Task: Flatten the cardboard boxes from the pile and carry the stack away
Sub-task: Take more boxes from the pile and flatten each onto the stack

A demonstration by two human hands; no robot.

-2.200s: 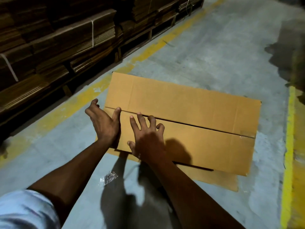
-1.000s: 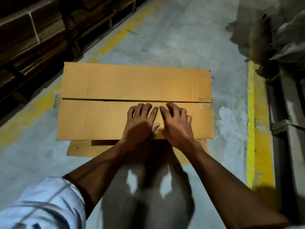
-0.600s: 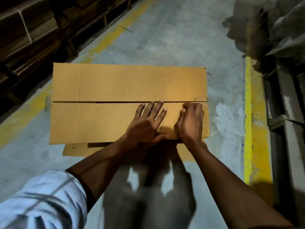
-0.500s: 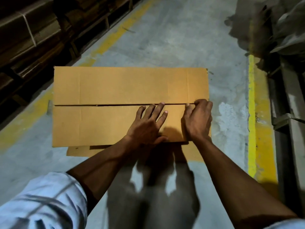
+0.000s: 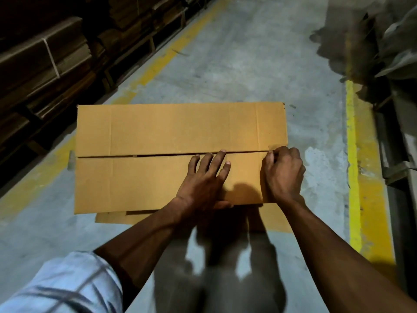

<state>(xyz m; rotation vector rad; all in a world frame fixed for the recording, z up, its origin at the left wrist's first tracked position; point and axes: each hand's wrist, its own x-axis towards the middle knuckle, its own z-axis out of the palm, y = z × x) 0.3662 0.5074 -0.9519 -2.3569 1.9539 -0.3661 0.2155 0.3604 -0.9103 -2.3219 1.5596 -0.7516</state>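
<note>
A tan cardboard box [image 5: 158, 132] lies on the concrete floor, its two top flaps meeting at a seam across the middle. My left hand [image 5: 204, 179] rests flat on the near flap, fingers spread, fingertips at the seam. My right hand [image 5: 283, 175] is curled at the seam's right end, fingertips pinching at a strip of tape [image 5: 274, 147] there. A flat cardboard sheet [image 5: 110, 218] shows under the box's near edge.
Bundled stacks of flattened cardboard [image 5: 45, 59] on pallets line the left side behind a yellow floor line [image 5: 158, 62]. On the right runs another yellow line [image 5: 353, 154], with grey metal framing [image 5: 397, 168] and crumpled grey material [image 5: 397, 37] beyond it.
Both hands slid from the box's left end to its right part. My right hand moved further right to the seam's end and curled its fingers there; my left hand stayed pressed flat.
</note>
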